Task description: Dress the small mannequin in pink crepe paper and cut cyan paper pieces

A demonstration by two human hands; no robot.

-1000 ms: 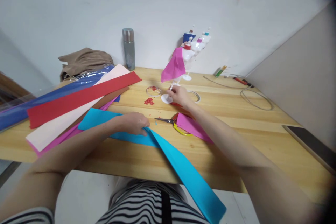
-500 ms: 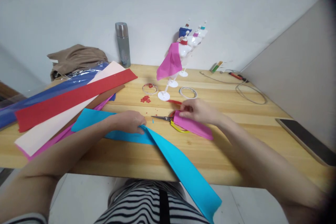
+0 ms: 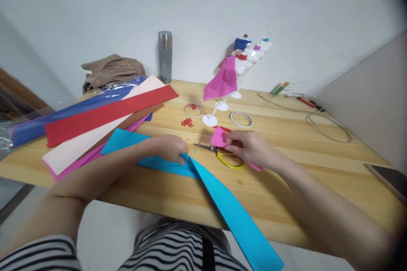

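Observation:
My left hand (image 3: 172,148) is closed on the bunched middle of a long blue strip (image 3: 235,207), one end lying on the table, the other hanging over the front edge. My right hand (image 3: 243,144) pinches a small pink piece (image 3: 219,136) just above the yellow-handled scissors (image 3: 229,161). The scissors' blades point left, beside small red bits. Behind stand white figures on round bases (image 3: 210,120), one draped with a pink cloth (image 3: 222,80).
At left lie red (image 3: 111,114), pale pink and brown strips, a blue pack and brown fabric (image 3: 112,72). A bottle (image 3: 165,57) stands at the wall. Tape rings (image 3: 241,119) and red pieces (image 3: 187,123) lie mid-table; a cable and a phone (image 3: 386,180) are at right.
My right hand has lifted the pink piece off the scissors, uncovering more of the yellow handle. My left hand keeps its hold on the blue strip. The view has shifted, moving everything rightward.

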